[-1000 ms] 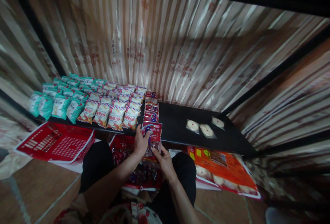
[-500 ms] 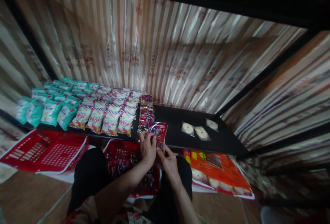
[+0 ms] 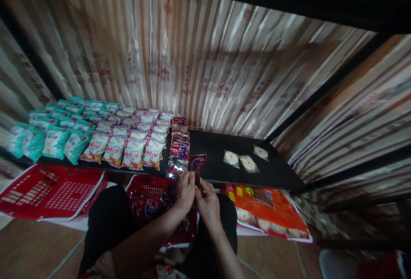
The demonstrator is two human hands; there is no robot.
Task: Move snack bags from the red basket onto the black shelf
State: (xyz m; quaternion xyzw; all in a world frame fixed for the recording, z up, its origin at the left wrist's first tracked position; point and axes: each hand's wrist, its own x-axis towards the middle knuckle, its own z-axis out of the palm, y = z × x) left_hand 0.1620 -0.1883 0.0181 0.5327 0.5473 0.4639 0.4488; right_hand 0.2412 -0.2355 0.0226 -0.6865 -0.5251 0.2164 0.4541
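In front of the shelf edge I hold a dark red snack packet point(image 3: 198, 162) upright, its top sticking up above my fingers. My left hand point(image 3: 186, 191) is closed on its lower left side. On the lower right side, my right hand point(image 3: 207, 197) pinches it too. Just beyond my left hand, a column of similar red and silver packets point(image 3: 179, 149) lies on the black shelf point(image 3: 208, 146). Below my forearms, between my knees, a red basket point(image 3: 135, 184) holds more dark red packets point(image 3: 152, 206).
Rows of white and orange snack bags point(image 3: 133, 152) and teal bags point(image 3: 54, 142) stand at left. Three round wrapped cakes point(image 3: 231, 158) lie at right. A red basket point(image 3: 73, 189) sits lower left; an orange package point(image 3: 257, 202) lies over more wrapped cakes point(image 3: 245, 217) lower right.
Both hands have drawn the packet slightly down and off the column's front, turning it so less of its face shows. The column's front packets are now uncovered. The view has shifted a little.
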